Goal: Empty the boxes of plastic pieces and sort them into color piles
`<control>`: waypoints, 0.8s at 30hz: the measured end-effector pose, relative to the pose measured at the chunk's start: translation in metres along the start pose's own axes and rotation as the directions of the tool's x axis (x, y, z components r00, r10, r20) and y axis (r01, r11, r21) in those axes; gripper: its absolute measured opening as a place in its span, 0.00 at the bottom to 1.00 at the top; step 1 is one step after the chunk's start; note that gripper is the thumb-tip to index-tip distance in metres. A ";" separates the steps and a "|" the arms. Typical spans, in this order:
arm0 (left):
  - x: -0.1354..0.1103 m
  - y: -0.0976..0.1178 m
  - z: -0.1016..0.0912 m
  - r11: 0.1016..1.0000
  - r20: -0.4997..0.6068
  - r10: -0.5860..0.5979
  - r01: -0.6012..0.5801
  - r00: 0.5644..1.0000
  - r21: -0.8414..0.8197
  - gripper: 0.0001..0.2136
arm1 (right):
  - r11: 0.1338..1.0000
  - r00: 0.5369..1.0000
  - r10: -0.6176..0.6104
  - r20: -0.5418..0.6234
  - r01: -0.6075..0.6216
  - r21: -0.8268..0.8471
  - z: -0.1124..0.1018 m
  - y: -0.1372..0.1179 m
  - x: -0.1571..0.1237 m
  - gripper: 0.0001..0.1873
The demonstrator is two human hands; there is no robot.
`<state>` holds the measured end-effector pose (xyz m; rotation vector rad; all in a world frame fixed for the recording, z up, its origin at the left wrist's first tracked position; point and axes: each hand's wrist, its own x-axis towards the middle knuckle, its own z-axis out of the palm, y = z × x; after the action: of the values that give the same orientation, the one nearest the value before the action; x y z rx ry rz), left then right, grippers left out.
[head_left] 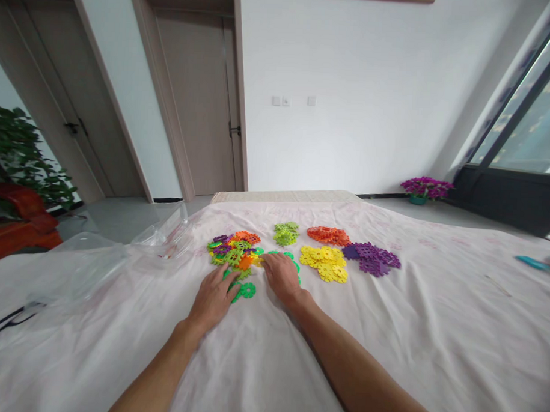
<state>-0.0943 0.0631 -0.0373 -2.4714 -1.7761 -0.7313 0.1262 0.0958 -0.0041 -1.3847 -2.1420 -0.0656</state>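
Observation:
My left hand point(212, 297) rests with fingers spread at the near edge of a mixed pile of plastic pieces point(232, 257) in purple, orange, green and yellow. Beside its fingers lies a green flower-shaped piece point(248, 290). On the pile's right side, my right hand point(281, 277) has its fingertips closed on a yellow flower-shaped piece point(257, 261). More green pieces point(292, 256) show partly from behind that hand. Sorted by colour, further heaps lie around: light green pieces point(286, 233), orange-red pieces point(329, 235), yellow flower-shaped pieces point(325, 262) and purple pieces point(375, 259).
A pale cloth point(415, 331) with folds covers the table. Clear plastic containers point(163, 235) stand at the left, with eyeglasses point(9, 323) near the left edge. At the far right lies a blue object point(532, 262). A red wooden chair point(19, 221) stands beyond the left side.

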 end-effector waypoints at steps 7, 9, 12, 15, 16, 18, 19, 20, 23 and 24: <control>0.000 0.000 -0.002 0.998 -0.021 -0.037 0.036 0.999 -0.045 0.16 | 0.951 0.904 0.303 -0.302 -0.306 0.038 -0.018 0.058 0.005 0.18; 0.000 0.000 -0.003 0.998 -0.035 -0.035 0.034 0.999 -0.046 0.15 | 0.926 0.858 0.360 -0.367 -0.376 0.029 -0.024 0.076 0.003 0.18; 0.000 -0.001 -0.003 0.998 -0.056 -0.029 0.027 0.998 -0.048 0.14 | 0.876 0.782 0.436 -0.445 -0.481 0.013 -0.033 0.100 -0.002 0.19; 0.001 -0.002 -0.002 0.998 -0.072 -0.020 0.016 0.997 -0.062 0.12 | 0.810 0.691 0.507 -0.515 -0.587 0.010 -0.039 0.116 -0.006 0.19; 0.001 -0.002 -0.002 0.997 -0.076 -0.015 0.009 0.997 -0.071 0.12 | 0.799 0.670 0.513 -0.537 -0.601 0.012 -0.040 0.118 -0.006 0.19; 0.002 -0.003 -0.002 0.996 -0.083 0.001 -0.009 0.997 -0.089 0.11 | 0.820 0.673 0.481 -0.563 -0.572 0.017 -0.041 0.115 -0.006 0.18; 0.002 -0.003 -0.002 0.995 -0.087 0.009 -0.018 0.996 -0.098 0.11 | 0.851 0.701 0.443 -0.559 -0.524 0.017 -0.040 0.110 -0.005 0.18; 0.002 -0.003 -0.003 0.994 -0.090 0.016 -0.025 0.996 -0.105 0.11 | 0.888 0.741 0.395 -0.543 -0.460 0.018 -0.039 0.103 -0.004 0.17; 0.002 -0.003 -0.003 0.991 -0.091 0.032 -0.044 0.995 -0.128 0.11 | 0.975 0.884 0.212 -0.416 -0.221 0.027 -0.033 0.074 -0.002 0.15; 0.002 -0.003 -0.004 0.989 -0.088 0.037 -0.049 0.995 -0.138 0.10 | 0.989 0.926 0.145 -0.349 -0.143 0.031 -0.031 0.062 -0.002 0.15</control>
<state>-0.0975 0.0648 -0.0339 -2.5128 -1.6917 -0.9751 0.1930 0.1124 0.0048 -1.4048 -1.7408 -0.2325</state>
